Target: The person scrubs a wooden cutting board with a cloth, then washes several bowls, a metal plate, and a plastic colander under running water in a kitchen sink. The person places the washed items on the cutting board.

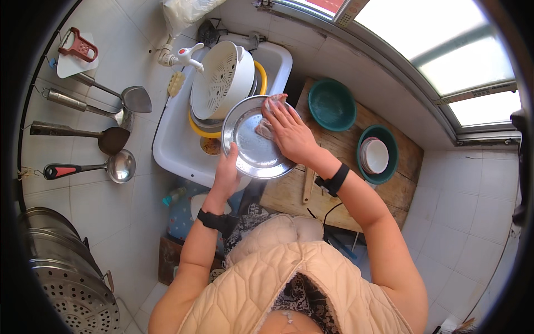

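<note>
A shiny metal plate (254, 140) is tilted in front of me, over the near right edge of the white sink (175, 165). My left hand (228, 171) grips its lower left rim, thumb on the upper face. My right hand (288, 133) presses a wet, pinkish-grey cloth (265, 127) against the plate's upper right part and rim. Behind the plate, a white plastic colander (225, 79) leans in the sink on metal dishes, with a yellow ring-shaped rim (262, 77) around them. The white faucet (187, 56) hangs over the colander's left side.
On the wooden table (333, 204) at right stand a green basin (332, 104) and another green basin (395, 154) holding stacked white bowls (376, 156). A wooden-handled utensil (308, 185) lies nearer. A ladle (121, 166) and several utensils hang on the left wall, above steamer pots (75, 292).
</note>
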A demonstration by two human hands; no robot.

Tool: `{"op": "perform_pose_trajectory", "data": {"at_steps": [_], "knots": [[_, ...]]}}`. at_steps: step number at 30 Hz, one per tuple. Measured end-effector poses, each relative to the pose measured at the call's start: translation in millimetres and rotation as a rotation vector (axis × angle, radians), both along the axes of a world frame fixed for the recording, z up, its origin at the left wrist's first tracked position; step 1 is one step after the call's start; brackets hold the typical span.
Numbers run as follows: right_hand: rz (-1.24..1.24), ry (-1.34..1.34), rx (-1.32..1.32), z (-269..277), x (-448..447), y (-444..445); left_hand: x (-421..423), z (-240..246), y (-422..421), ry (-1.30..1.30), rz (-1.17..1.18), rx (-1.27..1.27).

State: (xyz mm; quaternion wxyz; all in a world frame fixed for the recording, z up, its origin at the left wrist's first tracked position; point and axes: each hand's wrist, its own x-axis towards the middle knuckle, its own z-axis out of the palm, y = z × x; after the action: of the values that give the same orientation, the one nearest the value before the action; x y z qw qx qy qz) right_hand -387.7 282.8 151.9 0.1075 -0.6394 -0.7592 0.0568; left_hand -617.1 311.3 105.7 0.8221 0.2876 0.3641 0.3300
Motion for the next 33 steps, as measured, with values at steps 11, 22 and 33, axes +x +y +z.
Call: {"op": "perform_pose_trajectory", "data": {"at_steps": [11, 22, 33], "knots": [[0.252, -0.075, -0.029, 11.7, -48.7, 23.3, -61.2, 9.7, 23.0, 0.064, 0.204, 0.121], [0.358, -0.131, 0.178, 6.8, -103.3, 107.3, -85.1, 9.8, 23.7, 0.046, 0.166, 0.119], [0.316, 0.347, -0.12, -29.4, -167.5, 40.9, -82.6, 2.5, 17.1, 0.033, 0.305, 0.07]]}}
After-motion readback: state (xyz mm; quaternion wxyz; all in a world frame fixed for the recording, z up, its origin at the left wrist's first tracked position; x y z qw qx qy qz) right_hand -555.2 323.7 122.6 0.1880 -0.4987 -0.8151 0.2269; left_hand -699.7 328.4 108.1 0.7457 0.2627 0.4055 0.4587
